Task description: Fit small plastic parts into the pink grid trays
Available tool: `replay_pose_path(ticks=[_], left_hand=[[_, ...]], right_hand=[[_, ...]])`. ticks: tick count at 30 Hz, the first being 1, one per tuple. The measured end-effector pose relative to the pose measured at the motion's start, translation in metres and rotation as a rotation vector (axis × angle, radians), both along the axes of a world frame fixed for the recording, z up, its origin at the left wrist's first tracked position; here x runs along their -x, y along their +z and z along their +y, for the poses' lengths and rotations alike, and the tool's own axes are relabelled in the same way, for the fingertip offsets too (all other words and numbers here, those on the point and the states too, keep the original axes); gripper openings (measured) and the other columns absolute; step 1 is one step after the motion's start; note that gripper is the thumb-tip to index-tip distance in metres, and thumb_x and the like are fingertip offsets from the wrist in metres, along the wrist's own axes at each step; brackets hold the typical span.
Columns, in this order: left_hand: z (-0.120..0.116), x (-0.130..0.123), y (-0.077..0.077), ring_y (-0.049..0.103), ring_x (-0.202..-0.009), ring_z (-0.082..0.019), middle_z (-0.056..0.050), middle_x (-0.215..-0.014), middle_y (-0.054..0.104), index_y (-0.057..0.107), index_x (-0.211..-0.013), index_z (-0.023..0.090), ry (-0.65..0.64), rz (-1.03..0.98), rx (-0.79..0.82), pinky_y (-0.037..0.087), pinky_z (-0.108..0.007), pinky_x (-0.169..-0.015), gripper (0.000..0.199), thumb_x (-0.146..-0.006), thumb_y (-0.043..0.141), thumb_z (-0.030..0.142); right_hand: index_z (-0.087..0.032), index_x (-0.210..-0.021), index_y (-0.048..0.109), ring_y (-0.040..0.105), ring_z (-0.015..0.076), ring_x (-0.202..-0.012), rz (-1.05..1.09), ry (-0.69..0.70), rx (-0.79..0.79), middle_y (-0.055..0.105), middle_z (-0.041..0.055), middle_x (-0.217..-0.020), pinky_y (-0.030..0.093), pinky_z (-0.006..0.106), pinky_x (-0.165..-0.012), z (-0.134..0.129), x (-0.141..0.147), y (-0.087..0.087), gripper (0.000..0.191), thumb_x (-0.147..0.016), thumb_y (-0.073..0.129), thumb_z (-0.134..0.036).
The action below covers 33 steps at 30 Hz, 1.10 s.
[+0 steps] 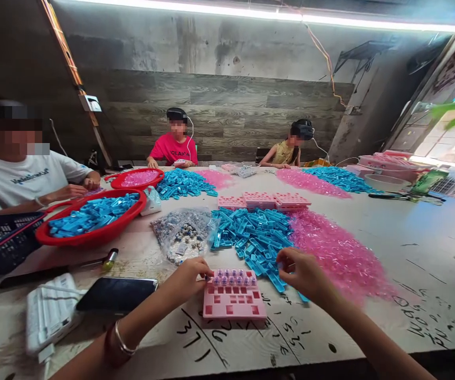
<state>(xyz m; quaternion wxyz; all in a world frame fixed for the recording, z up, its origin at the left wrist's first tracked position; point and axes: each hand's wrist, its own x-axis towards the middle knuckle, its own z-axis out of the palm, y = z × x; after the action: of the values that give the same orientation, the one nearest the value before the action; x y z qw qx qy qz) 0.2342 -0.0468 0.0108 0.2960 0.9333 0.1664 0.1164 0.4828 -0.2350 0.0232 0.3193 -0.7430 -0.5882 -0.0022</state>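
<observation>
A pink slotted plastic tray (233,309) lies on the table in front of me, its lower rows of square openings uncovered. Small clear-purple round pieces (233,277) sit in two rows along its far side. My left hand (191,279) is at the tray's far left corner, fingertips pinched together; whatever is between them is too small to make out. Over the near right edge of a heap of blue plastic pieces (253,232) hovers my right hand (299,269), thumb and fingers curled closed, their contents unclear. A pile of small pink translucent pieces (338,253) spreads beside it.
A clear bag of small parts (183,232) lies behind my left hand. More pink trays (259,200) stand beyond the blue heap. At left are a phone (116,294), a white power bank (47,311) and a red basket (93,237). Three people sit around the table.
</observation>
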Motion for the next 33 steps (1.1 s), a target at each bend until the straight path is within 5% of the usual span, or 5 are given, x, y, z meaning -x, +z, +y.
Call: replay_pose_path(ticks=[11,33], left_hand=[[-0.003,0.0,0.003,0.06,-0.076,-0.016,-0.004,-0.082,0.068,0.069,-0.081,0.015,0.071,0.058,0.102,0.046,-0.025,-0.07,0.02,-0.065,0.057,0.01],[-0.006,-0.002,0.006,0.061,-0.068,-0.016,-0.004,-0.072,0.068,0.071,-0.074,0.015,0.089,0.018,0.046,0.044,-0.024,-0.066,0.018,-0.068,0.055,0.012]], right_hand=[[-0.018,-0.079,0.059,0.058,0.0153,-0.073,-0.02,0.294,0.027,0.061,0.0025,-0.082,0.047,0.027,-0.067,0.042,0.071,-0.015,0.018,-0.072,0.054,-0.003],[-0.018,-0.073,0.059,0.058,0.0151,-0.07,-0.01,0.299,0.05,0.063,0.0009,-0.072,0.043,0.025,-0.064,0.047,0.065,-0.014,0.015,-0.072,0.055,-0.004]])
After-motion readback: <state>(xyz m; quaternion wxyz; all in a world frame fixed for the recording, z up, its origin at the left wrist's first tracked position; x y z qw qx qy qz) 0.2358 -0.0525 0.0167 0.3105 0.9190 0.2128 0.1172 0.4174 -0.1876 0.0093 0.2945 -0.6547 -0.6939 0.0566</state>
